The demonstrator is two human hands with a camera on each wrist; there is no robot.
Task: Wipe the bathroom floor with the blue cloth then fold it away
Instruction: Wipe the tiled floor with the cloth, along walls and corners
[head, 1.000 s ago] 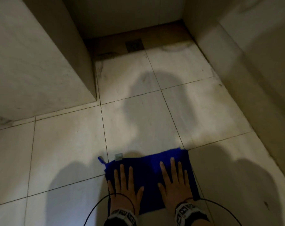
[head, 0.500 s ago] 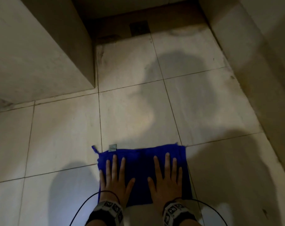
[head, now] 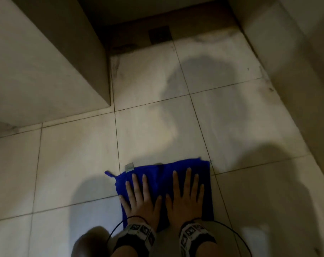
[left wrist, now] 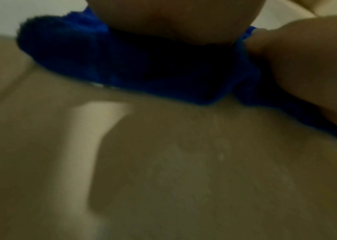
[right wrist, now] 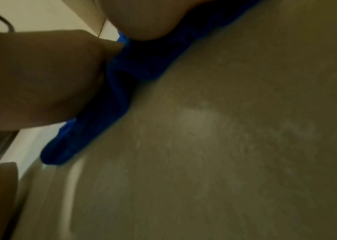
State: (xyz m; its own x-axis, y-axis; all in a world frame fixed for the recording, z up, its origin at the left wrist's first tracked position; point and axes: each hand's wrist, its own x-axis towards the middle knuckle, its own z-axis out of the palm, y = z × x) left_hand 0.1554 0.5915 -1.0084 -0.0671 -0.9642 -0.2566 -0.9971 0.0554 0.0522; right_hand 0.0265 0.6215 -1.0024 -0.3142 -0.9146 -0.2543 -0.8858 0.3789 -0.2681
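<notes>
A blue cloth (head: 161,175) lies flat on the pale tiled bathroom floor (head: 79,160), with a small grey tag at its far left corner. My left hand (head: 139,193) presses flat on the cloth's left half, fingers straight and spread. My right hand (head: 187,191) presses flat on its right half the same way. In the left wrist view the cloth (left wrist: 134,65) bunches under my palm, and in the right wrist view the cloth (right wrist: 126,76) shows as a crumpled blue edge against the floor.
A tiled block (head: 36,62) rises at the left and a tiled wall (head: 296,62) runs along the right. A dark floor drain (head: 159,35) sits at the far end. My knee (head: 90,243) shows at the bottom edge.
Both hands have slid the cloth forward along the floor toward the drain; their flat pose on it is unchanged.
</notes>
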